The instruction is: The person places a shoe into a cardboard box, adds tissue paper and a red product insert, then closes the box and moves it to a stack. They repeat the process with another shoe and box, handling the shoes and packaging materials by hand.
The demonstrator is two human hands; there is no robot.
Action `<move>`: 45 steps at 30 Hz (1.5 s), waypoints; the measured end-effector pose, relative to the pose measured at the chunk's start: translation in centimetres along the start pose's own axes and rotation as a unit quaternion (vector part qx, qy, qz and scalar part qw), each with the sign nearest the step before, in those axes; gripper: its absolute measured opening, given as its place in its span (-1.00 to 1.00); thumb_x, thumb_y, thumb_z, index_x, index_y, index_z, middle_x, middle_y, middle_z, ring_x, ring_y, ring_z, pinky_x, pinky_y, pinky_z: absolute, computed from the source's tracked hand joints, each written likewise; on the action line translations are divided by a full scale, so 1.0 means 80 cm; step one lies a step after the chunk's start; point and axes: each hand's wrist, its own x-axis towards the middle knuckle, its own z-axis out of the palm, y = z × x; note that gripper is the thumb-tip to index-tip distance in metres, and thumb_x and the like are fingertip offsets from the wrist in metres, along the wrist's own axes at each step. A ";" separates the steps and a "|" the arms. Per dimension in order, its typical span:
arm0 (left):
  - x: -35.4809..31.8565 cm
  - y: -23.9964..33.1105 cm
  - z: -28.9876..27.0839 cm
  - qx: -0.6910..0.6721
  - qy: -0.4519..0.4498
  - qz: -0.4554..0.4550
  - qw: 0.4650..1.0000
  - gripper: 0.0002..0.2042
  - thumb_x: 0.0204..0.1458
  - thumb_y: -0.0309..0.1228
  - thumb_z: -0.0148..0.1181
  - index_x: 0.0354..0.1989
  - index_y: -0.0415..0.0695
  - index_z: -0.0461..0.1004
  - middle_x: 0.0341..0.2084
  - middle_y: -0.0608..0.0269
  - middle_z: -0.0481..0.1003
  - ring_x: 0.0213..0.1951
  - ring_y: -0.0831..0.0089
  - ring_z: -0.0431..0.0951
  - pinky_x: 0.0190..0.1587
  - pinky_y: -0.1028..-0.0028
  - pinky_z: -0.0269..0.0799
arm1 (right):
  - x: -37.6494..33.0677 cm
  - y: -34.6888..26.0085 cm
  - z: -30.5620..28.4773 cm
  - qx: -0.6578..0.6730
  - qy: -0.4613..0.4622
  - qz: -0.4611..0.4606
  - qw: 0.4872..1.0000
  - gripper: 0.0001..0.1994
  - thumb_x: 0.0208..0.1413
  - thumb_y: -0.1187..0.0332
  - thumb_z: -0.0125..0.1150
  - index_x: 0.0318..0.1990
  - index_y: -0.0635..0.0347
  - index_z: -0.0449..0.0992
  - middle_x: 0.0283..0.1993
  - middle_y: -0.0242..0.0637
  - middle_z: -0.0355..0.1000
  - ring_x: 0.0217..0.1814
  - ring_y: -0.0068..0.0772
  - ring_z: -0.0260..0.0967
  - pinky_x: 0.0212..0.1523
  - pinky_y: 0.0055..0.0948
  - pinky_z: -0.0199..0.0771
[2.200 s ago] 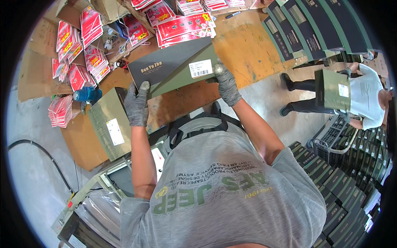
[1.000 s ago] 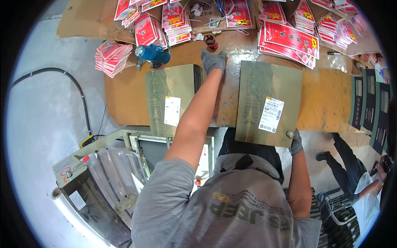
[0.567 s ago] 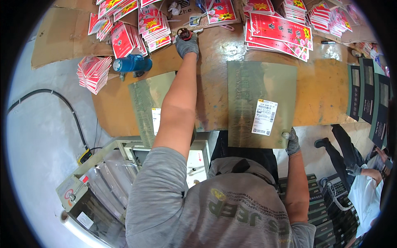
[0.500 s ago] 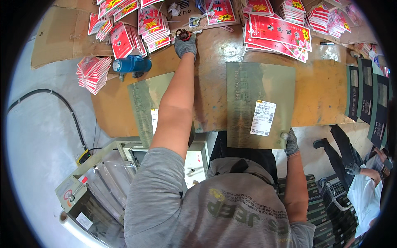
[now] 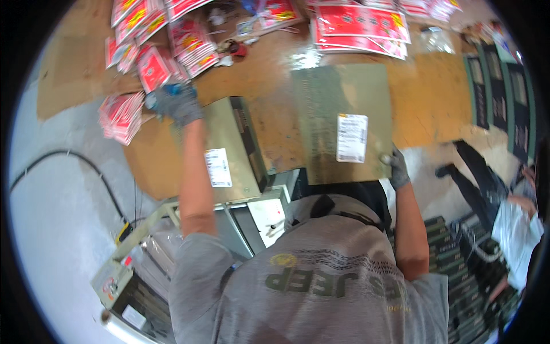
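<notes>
Labels seem to be done on both boxes that lie before the person: the right box (image 5: 321, 135) and the left box (image 5: 232, 135) are closed, and each carries a white printed sticker on its green upper face. What is left to do on them, I judge, cannot be read from here, as the inside of neither is visible. Both are on the surface (image 5: 435, 106), apart from each other, and both reach a little over its near edge. The right hand (image 5: 396, 168), in a grey glove, pinches the near right corner of the right box, with the thumb on top; the fingers below are hidden. The left hand (image 5: 179, 104), gloved also, lies over a blue cylindrical thing (image 5: 172, 89), which shows only in small parts; because of blur I cannot tell if the fingers are closed around it. Just beside this hand there is a pile of red packets (image 5: 120, 117), so the room on that side looks narrow, and the left forearm passes across the edge of the left box. Farther back stand more red packets (image 5: 195, 46) in cardboard, a small dark red object (image 5: 238, 49) and wide red sheets (image 5: 361, 26). Dark boxes (image 5: 492, 89) stand at the right end, a machine (image 5: 143, 281) is below at left, and another person (image 5: 515, 241) is well apart at right.
</notes>
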 end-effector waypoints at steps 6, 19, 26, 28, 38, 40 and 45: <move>0.090 -0.169 -0.030 0.212 -0.213 0.056 0.952 -0.06 -0.23 0.03 0.58 0.34 -0.19 0.34 0.22 -0.22 0.39 0.29 -0.05 0.37 0.35 0.17 0.29 | -0.009 -0.020 0.019 0.002 0.022 -0.001 1.000 -0.20 -0.08 0.28 0.42 0.37 0.38 0.32 0.25 -0.14 0.45 0.26 -0.32 0.40 0.30 -0.33 0.37; 0.104 0.004 -0.170 0.209 -0.293 0.099 0.927 -0.41 -0.12 -0.30 0.54 0.11 -0.23 0.50 0.01 -0.06 0.56 0.06 0.06 0.57 0.15 0.23 0.45 | -0.017 -0.046 0.079 -0.524 0.254 -0.199 0.789 -0.19 -0.10 0.22 0.52 0.34 0.34 0.35 0.26 0.14 0.38 0.35 0.09 0.30 0.41 -0.11 0.26; 0.009 0.186 -0.320 0.029 -0.361 0.212 0.908 -0.42 -0.14 -0.43 0.55 0.10 -0.20 0.44 -0.01 0.05 0.52 0.01 0.20 0.57 0.11 0.32 0.49 | -0.041 -0.104 0.254 -0.481 0.011 -0.516 0.709 0.10 -0.11 -0.07 0.51 0.50 0.27 0.03 0.46 0.21 0.07 0.55 0.28 -0.05 0.56 0.05 -0.09; -0.029 0.226 -0.352 0.005 -0.381 0.263 0.886 -0.41 -0.14 -0.41 0.57 0.10 -0.17 0.43 -0.05 0.05 0.51 0.01 0.18 0.57 0.09 0.29 0.50 | -0.074 -0.159 0.314 -0.475 -0.056 -0.525 0.704 0.10 -0.18 0.06 0.53 0.50 0.24 0.00 0.33 0.26 0.20 0.41 0.32 0.14 0.44 0.10 0.12; -0.124 0.283 -0.416 -0.039 -0.272 0.697 0.663 -0.49 -0.09 -0.17 0.47 -0.01 -0.14 0.47 -0.22 0.12 0.58 -0.17 0.16 0.62 -0.22 0.22 0.60 | -0.137 -0.180 0.307 -0.342 -0.321 -0.482 0.740 -0.18 -0.41 0.25 0.60 0.15 0.22 0.41 -0.02 0.00 0.48 0.03 0.12 0.50 0.05 -0.06 0.53; -0.148 0.299 -0.425 -0.062 -0.239 0.660 0.709 -0.52 -0.08 -0.17 0.44 -0.04 -0.17 0.49 -0.25 0.11 0.59 -0.22 0.15 0.61 -0.24 0.23 0.59 | -0.150 -0.185 0.299 -0.333 -0.322 -0.527 0.713 -0.19 -0.44 0.26 0.61 0.13 0.20 0.43 -0.03 0.00 0.49 -0.01 0.11 0.51 0.01 -0.06 0.54; -0.163 0.335 -0.444 0.072 -0.307 0.407 0.857 -0.19 -0.24 0.13 0.51 0.06 -0.27 0.45 -0.14 0.00 0.58 -0.22 0.10 0.62 -0.20 0.18 0.57 | -0.157 -0.184 0.281 -0.347 -0.213 -0.587 0.700 -0.05 -0.45 0.24 0.64 0.25 0.16 0.30 -0.07 -0.01 0.50 -0.13 0.16 0.50 -0.10 -0.03 0.52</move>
